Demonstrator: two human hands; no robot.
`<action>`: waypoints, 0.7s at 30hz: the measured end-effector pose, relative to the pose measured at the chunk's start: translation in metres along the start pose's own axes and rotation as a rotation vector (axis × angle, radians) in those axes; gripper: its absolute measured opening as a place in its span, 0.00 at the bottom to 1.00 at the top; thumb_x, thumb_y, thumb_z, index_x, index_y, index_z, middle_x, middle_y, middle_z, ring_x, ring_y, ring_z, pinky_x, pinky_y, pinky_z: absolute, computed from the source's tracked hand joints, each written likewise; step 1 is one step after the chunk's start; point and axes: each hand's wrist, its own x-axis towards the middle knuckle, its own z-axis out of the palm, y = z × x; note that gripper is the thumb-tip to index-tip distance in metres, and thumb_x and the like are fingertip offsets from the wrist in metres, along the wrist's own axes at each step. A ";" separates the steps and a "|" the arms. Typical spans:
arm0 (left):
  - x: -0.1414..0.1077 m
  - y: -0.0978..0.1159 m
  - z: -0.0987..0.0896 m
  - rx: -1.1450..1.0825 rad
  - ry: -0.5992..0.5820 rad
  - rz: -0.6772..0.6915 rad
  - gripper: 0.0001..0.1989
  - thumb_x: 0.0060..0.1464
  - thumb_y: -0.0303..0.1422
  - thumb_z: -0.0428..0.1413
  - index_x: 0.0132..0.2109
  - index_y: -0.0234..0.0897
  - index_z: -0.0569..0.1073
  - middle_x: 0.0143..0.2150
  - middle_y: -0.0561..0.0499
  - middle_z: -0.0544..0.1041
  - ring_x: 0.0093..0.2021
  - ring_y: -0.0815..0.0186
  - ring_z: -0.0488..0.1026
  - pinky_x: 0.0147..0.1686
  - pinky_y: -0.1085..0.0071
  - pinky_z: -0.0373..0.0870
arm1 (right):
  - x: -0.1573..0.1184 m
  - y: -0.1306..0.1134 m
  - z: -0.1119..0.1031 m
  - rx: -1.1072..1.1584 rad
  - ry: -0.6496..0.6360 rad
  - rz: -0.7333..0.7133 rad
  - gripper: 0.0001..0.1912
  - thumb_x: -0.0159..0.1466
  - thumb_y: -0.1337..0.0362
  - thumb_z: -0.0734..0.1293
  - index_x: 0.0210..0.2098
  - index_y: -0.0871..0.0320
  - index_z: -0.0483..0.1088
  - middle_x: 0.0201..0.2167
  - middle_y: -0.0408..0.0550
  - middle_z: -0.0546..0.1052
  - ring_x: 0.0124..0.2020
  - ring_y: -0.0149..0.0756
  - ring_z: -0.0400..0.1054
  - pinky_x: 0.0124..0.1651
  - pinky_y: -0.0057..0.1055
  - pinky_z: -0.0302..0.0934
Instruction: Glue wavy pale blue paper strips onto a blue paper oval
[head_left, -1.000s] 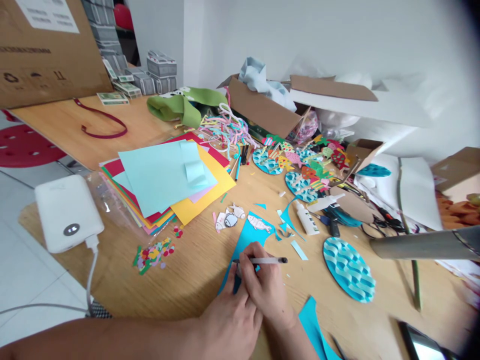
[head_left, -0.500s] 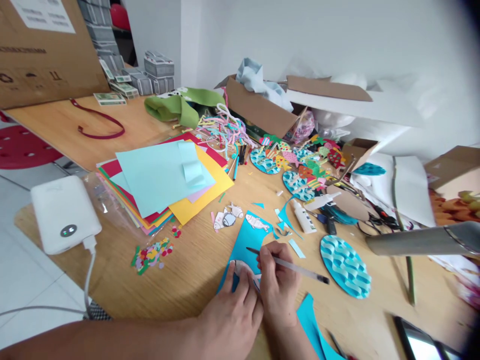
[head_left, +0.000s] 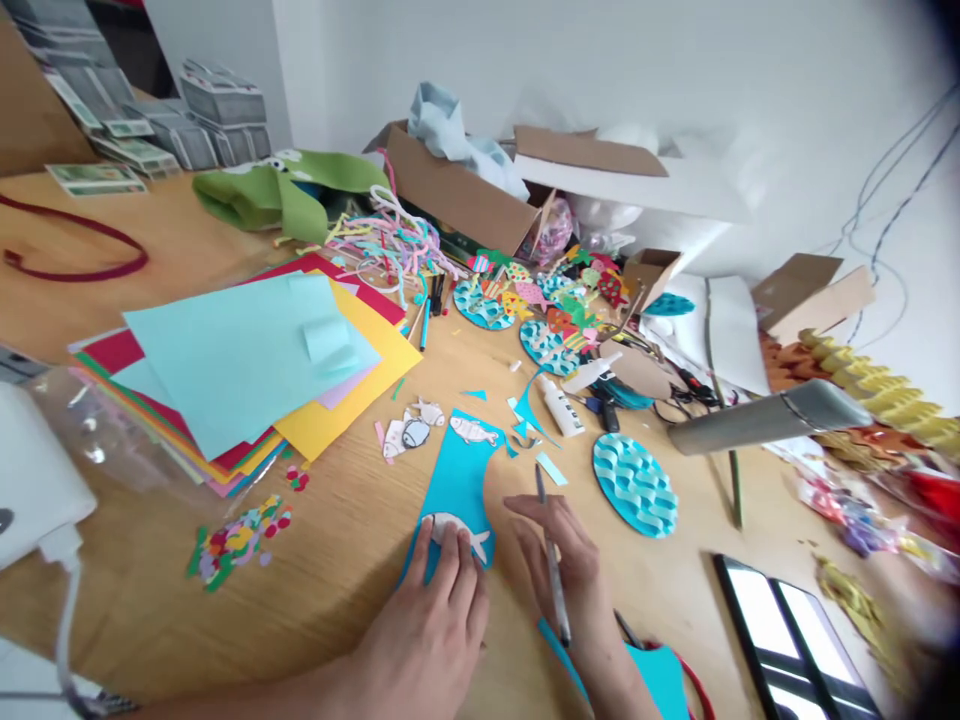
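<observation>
My left hand [head_left: 435,610] lies flat with its fingers extended, pressing a white paper fish cutout [head_left: 452,527] onto a strip of blue paper [head_left: 457,480]. The fish's tail shows to the right of my fingertips. A second drawn fish [head_left: 474,431] lies at the far end of the strip. To the right of the strip, my right hand [head_left: 566,560] is off the paper with a pen [head_left: 553,565] between its fingers. Below it lies another blue paper piece [head_left: 660,678], with red-handled scissors [head_left: 697,690] partly hidden beneath it.
Stacked coloured sheets [head_left: 240,350] and paper confetti [head_left: 240,540] lie to the left. A glue bottle [head_left: 562,407] and blue wavy-patterned oval [head_left: 635,485] are beyond my right hand. A grey cylinder [head_left: 765,418] and a dark-framed phone-like device [head_left: 795,640] are at the right.
My right hand has moved right, away from the fish cutout, and the pen has swung to point away from me. My left hand still presses the cutout. The view has shifted right.
</observation>
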 end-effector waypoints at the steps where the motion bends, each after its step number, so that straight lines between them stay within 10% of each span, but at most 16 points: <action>1: 0.000 0.000 0.000 0.001 -0.001 0.006 0.27 0.62 0.46 0.49 0.52 0.23 0.73 0.54 0.29 0.74 0.56 0.42 0.67 0.58 0.43 0.44 | -0.004 0.002 0.000 -0.002 -0.038 -0.031 0.08 0.66 0.68 0.64 0.44 0.53 0.71 0.38 0.48 0.76 0.40 0.39 0.71 0.41 0.33 0.67; 21: -0.001 -0.005 0.000 0.076 0.029 0.067 0.21 0.64 0.41 0.46 0.50 0.27 0.71 0.52 0.32 0.76 0.54 0.44 0.70 0.57 0.43 0.46 | -0.015 0.012 0.007 0.057 -0.191 -0.120 0.13 0.65 0.71 0.66 0.47 0.52 0.67 0.38 0.48 0.74 0.42 0.40 0.67 0.43 0.34 0.66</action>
